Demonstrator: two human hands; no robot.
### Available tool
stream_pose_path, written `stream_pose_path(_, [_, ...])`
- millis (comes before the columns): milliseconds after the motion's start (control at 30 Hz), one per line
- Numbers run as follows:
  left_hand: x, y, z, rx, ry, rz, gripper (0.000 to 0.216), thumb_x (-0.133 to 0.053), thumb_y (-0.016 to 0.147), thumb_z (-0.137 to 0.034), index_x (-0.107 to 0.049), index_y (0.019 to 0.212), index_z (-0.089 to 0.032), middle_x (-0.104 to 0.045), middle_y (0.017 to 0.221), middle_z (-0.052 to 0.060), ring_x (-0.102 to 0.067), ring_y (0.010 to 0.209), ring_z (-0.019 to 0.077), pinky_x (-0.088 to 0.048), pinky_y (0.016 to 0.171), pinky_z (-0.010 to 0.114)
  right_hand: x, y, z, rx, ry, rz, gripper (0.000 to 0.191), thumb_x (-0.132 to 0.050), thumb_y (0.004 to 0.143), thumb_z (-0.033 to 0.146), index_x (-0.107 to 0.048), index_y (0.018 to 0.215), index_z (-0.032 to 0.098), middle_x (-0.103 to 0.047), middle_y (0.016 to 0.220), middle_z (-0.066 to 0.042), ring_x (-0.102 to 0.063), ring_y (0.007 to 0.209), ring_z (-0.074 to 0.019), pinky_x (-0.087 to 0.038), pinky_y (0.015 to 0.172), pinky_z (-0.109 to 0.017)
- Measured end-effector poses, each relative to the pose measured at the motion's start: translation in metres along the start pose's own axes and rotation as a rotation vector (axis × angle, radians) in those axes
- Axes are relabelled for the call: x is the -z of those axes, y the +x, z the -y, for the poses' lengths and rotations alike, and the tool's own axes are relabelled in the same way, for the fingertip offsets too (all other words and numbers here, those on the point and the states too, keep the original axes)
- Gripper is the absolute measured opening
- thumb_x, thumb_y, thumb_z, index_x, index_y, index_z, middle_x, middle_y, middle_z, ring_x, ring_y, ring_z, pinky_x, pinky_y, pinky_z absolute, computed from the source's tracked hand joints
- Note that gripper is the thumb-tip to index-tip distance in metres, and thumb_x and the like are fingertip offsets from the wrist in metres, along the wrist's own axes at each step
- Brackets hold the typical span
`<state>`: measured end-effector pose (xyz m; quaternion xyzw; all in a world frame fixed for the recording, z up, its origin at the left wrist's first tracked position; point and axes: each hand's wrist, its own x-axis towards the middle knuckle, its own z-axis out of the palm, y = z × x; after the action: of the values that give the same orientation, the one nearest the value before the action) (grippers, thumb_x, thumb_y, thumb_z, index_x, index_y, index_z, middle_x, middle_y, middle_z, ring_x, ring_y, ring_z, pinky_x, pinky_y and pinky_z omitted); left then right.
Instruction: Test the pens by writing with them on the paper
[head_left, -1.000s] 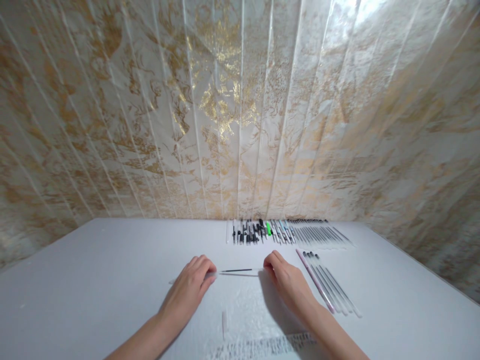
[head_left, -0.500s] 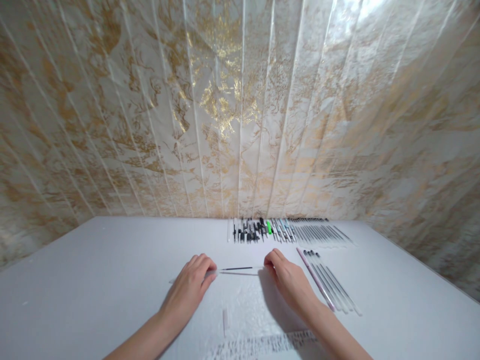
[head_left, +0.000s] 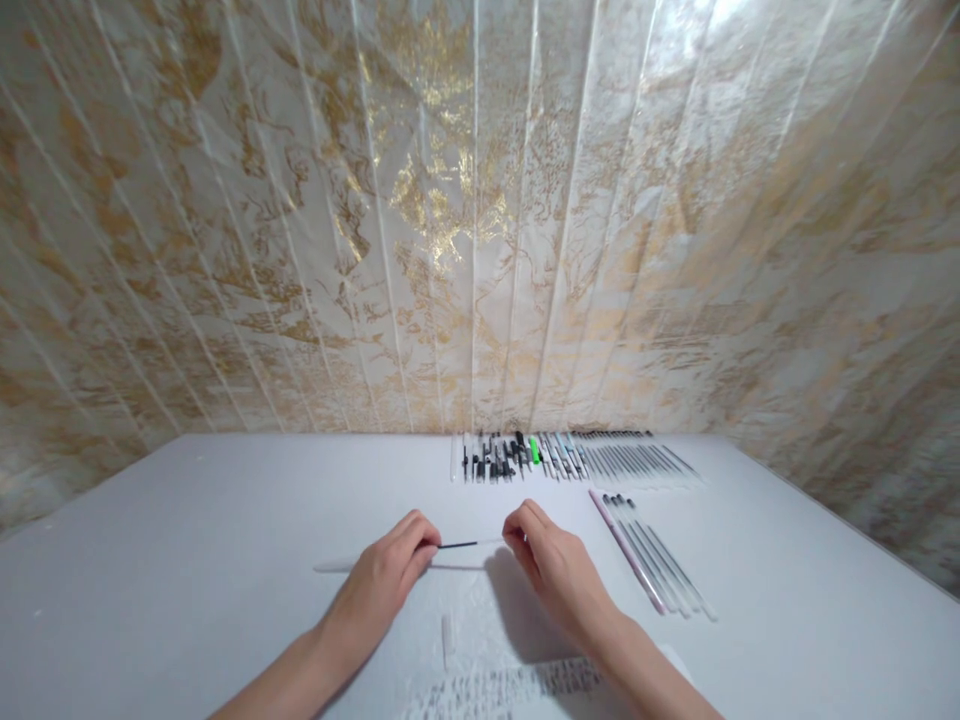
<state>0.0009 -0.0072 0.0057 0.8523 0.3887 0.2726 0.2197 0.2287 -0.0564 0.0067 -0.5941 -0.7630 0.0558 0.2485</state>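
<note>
My left hand (head_left: 391, 562) is closed, thumb and fingers pinched around a clear pen barrel (head_left: 331, 567) that sticks out to its left. Between my hands runs a thin pen refill (head_left: 457, 545), black on its left part and pale toward the right. Its right end sits in the pinched fingers of my right hand (head_left: 553, 558). The refill's left end disappears at my left fingertips, so how it meets the barrel is hidden. A thin shadow lies on the table just below it.
A pink pen (head_left: 627, 552) and several dark refills (head_left: 664, 560) lie to the right. Along the back edge are pen parts (head_left: 491, 460), a green cap (head_left: 534, 450) and a row of refills (head_left: 637, 460). A small clear piece (head_left: 447, 635) and a sheet with dark marks (head_left: 510, 685) lie in front.
My right hand has moved left toward my left hand, and less of the refill shows between them. More of the clear barrel shows left of my left hand.
</note>
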Motion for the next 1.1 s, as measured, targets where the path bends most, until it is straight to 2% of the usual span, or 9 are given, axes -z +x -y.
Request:
stream_pose_path(133, [-0.002,-0.001,0.0,0.0,-0.041,-0.01,0.008,-0.047,0.088,-0.019,-0.053,0.093,-0.023,-0.059,0.093,0.002,-0.058,0.079,0.0173,-0.047,0.074,0.028,-0.001,0.0,0.006,0.011,-0.044,-0.002,0.016,-0.039,0.093,0.011,-0.05,0.09,0.021,-0.057,0.091,-0.002,-0.056,0.062,-0.0145,-0.033,0.053,-0.022])
stream_pose_path(233, [-0.005,-0.006,-0.009,-0.038,-0.063,0.054,0.023,-0.052,0.086,-0.019,-0.051,0.109,-0.025,-0.059,0.105,0.003,-0.059,0.09,0.0182,-0.048,0.079,0.028,-0.005,-0.001,0.015,0.025,0.014,0.01,0.016,-0.041,0.092,0.01,-0.052,0.09,0.021,-0.059,0.089,-0.002,-0.057,0.063,-0.0145,-0.036,0.054,-0.022])
stream_pose_path(300, [-0.003,-0.007,-0.017,-0.072,-0.042,0.099,0.025,-0.053,0.086,-0.019,-0.053,0.11,-0.026,-0.059,0.109,0.002,-0.059,0.098,0.0188,-0.047,0.084,0.028,-0.008,-0.003,0.023,0.069,0.104,0.004,0.014,-0.043,0.092,0.011,-0.053,0.092,0.021,-0.06,0.089,-0.002,-0.06,0.066,-0.0146,-0.04,0.058,-0.021])
stream_pose_path(400, [0.013,-0.003,-0.021,-0.054,0.049,0.104,0.02,-0.051,0.086,-0.02,-0.056,0.105,-0.027,-0.061,0.104,0.0,-0.059,0.096,0.0184,-0.045,0.084,0.028,-0.012,-0.006,0.029,0.112,0.209,-0.011,0.022,-0.045,0.091,0.013,-0.051,0.11,0.021,-0.063,0.091,-0.002,-0.062,0.071,-0.0149,-0.043,0.063,-0.022])
stream_pose_path(500, [0.041,0.005,-0.01,0.127,0.178,0.134,0.014,-0.054,0.082,-0.026,-0.057,0.095,-0.024,-0.063,0.091,-0.001,-0.06,0.08,0.0181,-0.043,0.074,0.027,-0.014,-0.007,0.025,0.075,0.219,0.001,0.035,-0.044,0.089,0.009,-0.044,0.122,0.02,-0.066,0.092,-0.003,-0.063,0.07,-0.0151,-0.043,0.065,-0.023])
stream_pose_path(600, [0.062,0.007,0.007,0.258,0.245,0.313,0.013,-0.059,0.072,-0.027,-0.056,0.083,-0.021,-0.062,0.079,-0.002,-0.059,0.072,0.0183,-0.04,0.066,0.026,-0.017,-0.007,0.016,0.053,0.193,0.034,0.038,-0.041,0.086,0.005,-0.043,0.121,0.017,-0.067,0.091,-0.004,-0.064,0.07,-0.0162,-0.044,0.065,-0.023])
stream_pose_path(667, [0.067,0.003,0.013,0.29,0.27,0.407,0.012,-0.057,0.067,-0.025,-0.054,0.077,-0.02,-0.061,0.072,-0.003,-0.057,0.066,0.0175,-0.036,0.06,0.024,-0.019,-0.006,0.014,0.064,0.196,0.043,0.036,-0.041,0.086,0.005,-0.044,0.12,0.016,-0.067,0.089,-0.005,-0.064,0.07,-0.0168,-0.044,0.064,-0.024])
stream_pose_path(833, [0.048,-0.004,-0.002,0.252,0.251,0.422,0.007,-0.047,0.069,-0.02,-0.054,0.068,-0.02,-0.062,0.07,-0.001,-0.055,0.066,0.0175,-0.031,0.058,0.024,-0.021,-0.008,0.018,0.117,0.263,0.033,0.029,-0.042,0.087,0.007,-0.049,0.112,0.018,-0.066,0.086,-0.003,-0.062,0.069,-0.0159,-0.043,0.064,-0.023])
stream_pose_path(1100, [0.015,-0.001,-0.035,0.086,-0.121,0.284,0.011,-0.049,0.085,-0.025,-0.056,0.078,-0.019,-0.059,0.078,-0.001,-0.055,0.073,0.0152,-0.038,0.067,0.023,-0.026,-0.014,0.033,0.093,0.623,0.069,0.025,-0.054,0.082,0.006,-0.057,0.101,0.022,-0.064,0.082,0.003,-0.052,0.06,-0.0088,-0.04,0.059,-0.017])
